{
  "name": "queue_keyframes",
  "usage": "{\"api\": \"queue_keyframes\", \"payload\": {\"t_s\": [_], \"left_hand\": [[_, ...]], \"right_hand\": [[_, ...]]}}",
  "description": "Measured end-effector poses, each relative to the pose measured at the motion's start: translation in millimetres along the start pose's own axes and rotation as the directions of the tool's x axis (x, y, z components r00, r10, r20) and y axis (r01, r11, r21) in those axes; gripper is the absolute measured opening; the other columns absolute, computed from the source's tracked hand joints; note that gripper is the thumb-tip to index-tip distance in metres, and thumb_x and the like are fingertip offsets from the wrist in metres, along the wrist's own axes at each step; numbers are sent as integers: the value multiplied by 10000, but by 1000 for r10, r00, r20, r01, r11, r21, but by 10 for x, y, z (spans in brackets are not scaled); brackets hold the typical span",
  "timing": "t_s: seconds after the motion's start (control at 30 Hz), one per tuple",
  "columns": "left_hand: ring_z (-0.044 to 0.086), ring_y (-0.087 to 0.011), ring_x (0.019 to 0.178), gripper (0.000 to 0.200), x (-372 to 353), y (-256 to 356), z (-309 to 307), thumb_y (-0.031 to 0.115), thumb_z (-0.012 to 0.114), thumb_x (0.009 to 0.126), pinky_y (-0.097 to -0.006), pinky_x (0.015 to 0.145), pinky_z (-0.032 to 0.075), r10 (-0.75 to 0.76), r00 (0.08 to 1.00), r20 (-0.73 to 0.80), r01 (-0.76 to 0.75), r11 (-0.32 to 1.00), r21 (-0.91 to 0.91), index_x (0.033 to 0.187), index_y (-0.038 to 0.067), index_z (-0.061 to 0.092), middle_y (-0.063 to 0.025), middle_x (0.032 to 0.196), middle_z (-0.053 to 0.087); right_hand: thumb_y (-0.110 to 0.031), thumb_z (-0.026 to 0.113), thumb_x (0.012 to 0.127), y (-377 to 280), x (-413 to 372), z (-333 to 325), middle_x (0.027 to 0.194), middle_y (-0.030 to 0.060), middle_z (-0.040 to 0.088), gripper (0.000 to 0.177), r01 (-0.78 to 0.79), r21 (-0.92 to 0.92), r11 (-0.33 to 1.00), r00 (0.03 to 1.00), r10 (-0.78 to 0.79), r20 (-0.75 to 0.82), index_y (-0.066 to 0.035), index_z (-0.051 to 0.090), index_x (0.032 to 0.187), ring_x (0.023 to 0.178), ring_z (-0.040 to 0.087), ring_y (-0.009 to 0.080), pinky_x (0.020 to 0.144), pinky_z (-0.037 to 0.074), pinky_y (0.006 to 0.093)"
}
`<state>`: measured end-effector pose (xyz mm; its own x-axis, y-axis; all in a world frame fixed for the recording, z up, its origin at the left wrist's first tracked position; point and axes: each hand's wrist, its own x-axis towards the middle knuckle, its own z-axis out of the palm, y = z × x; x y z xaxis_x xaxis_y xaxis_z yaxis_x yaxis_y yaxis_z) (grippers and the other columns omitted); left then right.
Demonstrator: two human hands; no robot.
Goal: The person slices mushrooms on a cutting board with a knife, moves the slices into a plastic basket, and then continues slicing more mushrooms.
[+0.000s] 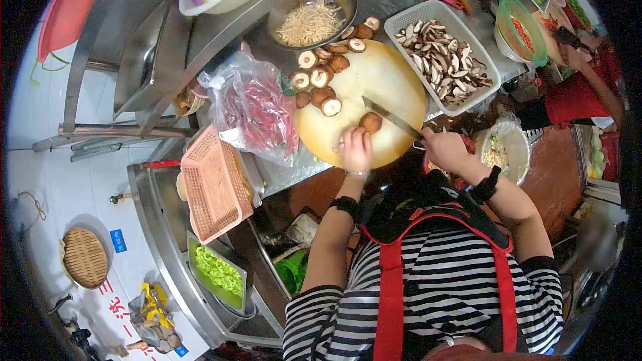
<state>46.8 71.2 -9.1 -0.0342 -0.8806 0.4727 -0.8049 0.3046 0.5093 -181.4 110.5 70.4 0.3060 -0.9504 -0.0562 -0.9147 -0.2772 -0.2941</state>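
Note:
On the round yellowish cutting board (394, 70), whole shiitake mushrooms (319, 77) are piled at the upper left. My left hand (356, 150) rests at the board's lower edge, its fingers curled together; whatever is under them is hidden. Just above and right of it sits one brown mushroom cap (370, 122). My right hand (447, 150) is closed round the handle of a knife (394, 117), whose blade lies across the board beside that cap. Sliced mushrooms (445, 60) fill a white perforated basket (490, 70) right of the board.
A plastic bag (257, 107) of red contents touches the board's left side. Behind stands a metal bowl (311, 21) of pale strips. A pink basket (212, 184) is at the left, a white bucket (520, 154) at the right. Another person's arm (592, 73) reaches in at the far right.

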Motion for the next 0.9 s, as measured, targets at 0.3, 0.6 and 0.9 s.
{"api": "queue_keyframes", "payload": {"t_s": [0.3, 0.6, 0.9], "left_hand": [[522, -309, 917, 128, 7, 0, -1, 134, 605, 780, -402, 809, 427, 44, 999, -8, -43, 998, 35, 895, 80, 595, -109, 961, 550], [529, -307, 904, 109, 3, 9, -7, 133, 601, 775, -404, 784, 433, 45, 998, -35, -44, 998, 38, 874, 86, 595, -103, 957, 552], [529, -303, 879, 99, -1, 1, -4, 126, 604, 778, -405, 771, 431, 52, 998, -30, -51, 997, 58, 861, 80, 578, -111, 944, 544]], "right_hand": [[-183, 501, 819, -87, 73, -62, 564, 133, 577, 164, 9, -41, 999, 997, -6, 81, -30, 480, 876, 511, 594, 303, 445, 460, 415], [-186, 508, 823, -139, 108, 44, 560, 132, 573, 160, 34, -67, 997, 995, -27, 96, -31, 480, 855, 506, 589, 313, 440, 464, 416], [-199, 491, 836, -141, 150, -20, 597, 148, 595, 183, 32, -42, 999, 989, -25, 146, -16, 503, 838, 529, 605, 313, 462, 485, 414]]}}
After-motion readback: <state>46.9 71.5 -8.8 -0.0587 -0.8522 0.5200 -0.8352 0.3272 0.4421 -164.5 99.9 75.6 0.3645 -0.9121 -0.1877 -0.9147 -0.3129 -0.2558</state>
